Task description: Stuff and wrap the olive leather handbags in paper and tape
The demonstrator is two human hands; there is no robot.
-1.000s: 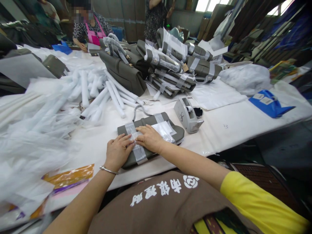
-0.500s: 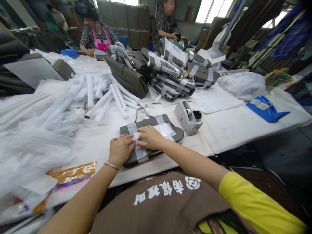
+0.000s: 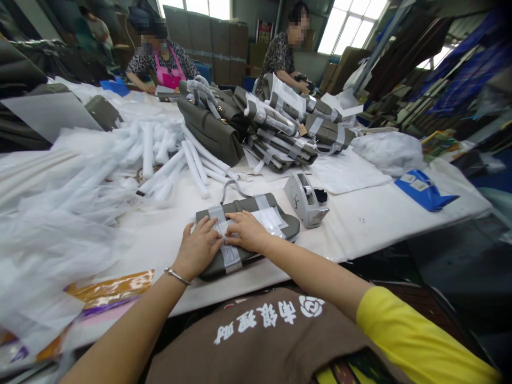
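A dark olive bag point(image 3: 288, 223) lies flat on the white-covered table, wrapped with pale strips across its left and right parts. My left hand point(image 3: 199, 246) rests on the bag's left end, fingers spread, fingertips at the left strip point(image 3: 231, 258). From the right, my right hand point(image 3: 246, 230) lies over the middle of the bag, fingers apart, its tips touching the same strip. White paper or film point(image 3: 271, 220) lies on the bag beside my right hand. Behind the bag its thin strap point(image 3: 236, 184) loops onto the table.
A grey tape dispenser point(image 3: 306, 201) stands right of the bag, a blue one point(image 3: 424, 190) farther right. Behind are white rolls point(image 3: 194, 169) and piled wrapped bags point(image 3: 276, 133). Thin white sheets point(image 3: 60, 224) cover the left. Two people are across the table, another far back.
My left fingers have spread a little, and both hands stay on the bag. The view has shifted slightly. The person at the back right has turned and lowered their hands.
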